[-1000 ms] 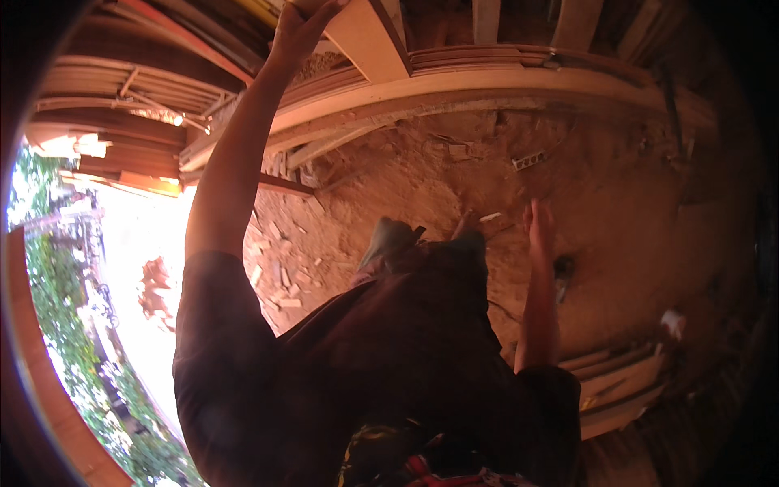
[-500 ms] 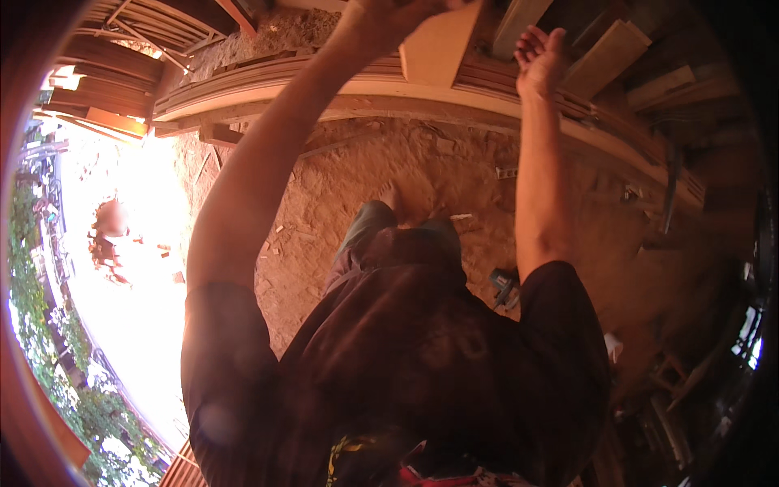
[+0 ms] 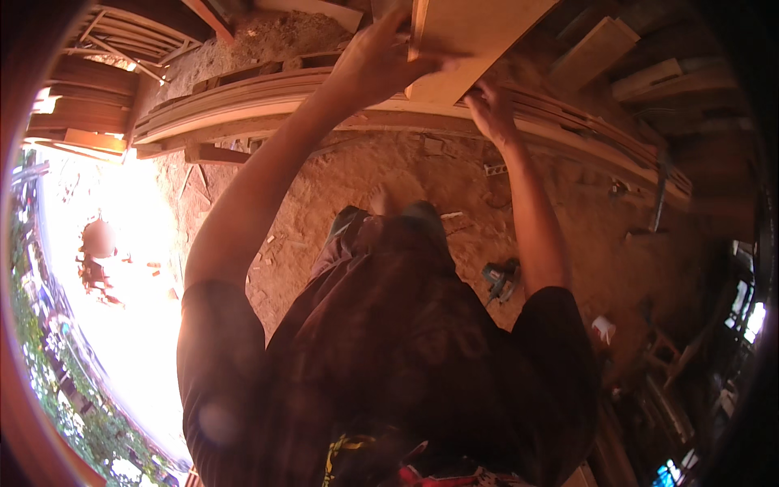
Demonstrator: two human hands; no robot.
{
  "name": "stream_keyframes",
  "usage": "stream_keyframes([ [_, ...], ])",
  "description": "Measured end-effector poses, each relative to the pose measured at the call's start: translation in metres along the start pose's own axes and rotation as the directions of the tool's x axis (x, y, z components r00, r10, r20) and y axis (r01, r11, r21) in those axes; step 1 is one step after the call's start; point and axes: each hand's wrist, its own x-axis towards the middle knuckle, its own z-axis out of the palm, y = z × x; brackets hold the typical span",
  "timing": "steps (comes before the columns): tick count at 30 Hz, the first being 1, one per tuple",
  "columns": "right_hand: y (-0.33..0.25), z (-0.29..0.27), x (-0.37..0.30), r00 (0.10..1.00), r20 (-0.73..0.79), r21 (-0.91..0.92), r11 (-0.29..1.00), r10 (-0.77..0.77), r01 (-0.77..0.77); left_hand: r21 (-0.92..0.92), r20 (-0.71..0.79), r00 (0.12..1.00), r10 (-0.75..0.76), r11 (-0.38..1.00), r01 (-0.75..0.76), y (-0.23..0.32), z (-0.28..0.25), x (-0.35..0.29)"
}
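Pale wooden board (image 3: 475, 36) up at arm's reach, tilted, its lower end above the stack of long curved timbers (image 3: 268, 97). My left hand (image 3: 381, 61) is wrapped over the board's left edge, fingers closed on it. My right hand (image 3: 489, 109) is under the lower corner, palm up against it; can't tell whether the fingers curl round.

Reads as the lifting step: board in both hands, not set anywhere yet. Next move, I judge, wants a firmer right-hand hold before the board swings.

More stacked planks (image 3: 625, 57) crowd the right. Open dirt floor (image 3: 365, 187) below; a blue power tool (image 3: 499, 280) lies beside my right leg, worth stepping round.
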Motion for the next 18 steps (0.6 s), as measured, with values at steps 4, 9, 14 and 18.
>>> stream_keyframes([
  [4, -0.014, 0.004, -0.01, 0.96, 0.104, -0.33, 0.902, -0.26, 0.28, 0.293, 0.072, 0.984, -0.163, 0.946, 0.135, -0.095, 0.041, -0.047],
  [9, -0.006, 0.015, -0.009, 0.94, 0.063, -0.466, 0.823, -0.336, 0.325, 0.45, 0.028, 0.998, 0.054, 0.891, -0.061, -0.123, 0.067, -0.06],
  [14, -0.005, 0.016, -0.013, 0.945, 0.059, -0.501, 0.809, -0.323, 0.307, 0.499, 0.027, 0.999, 0.026, 0.866, -0.036, -0.115, 0.071, -0.063],
  [18, -0.006, 0.019, -0.012, 0.93, 0.024, -0.483, 0.811, -0.366, 0.331, 0.455, 0.012, 0.999, 0.042, 0.89, -0.042, -0.115, 0.068, -0.063],
])
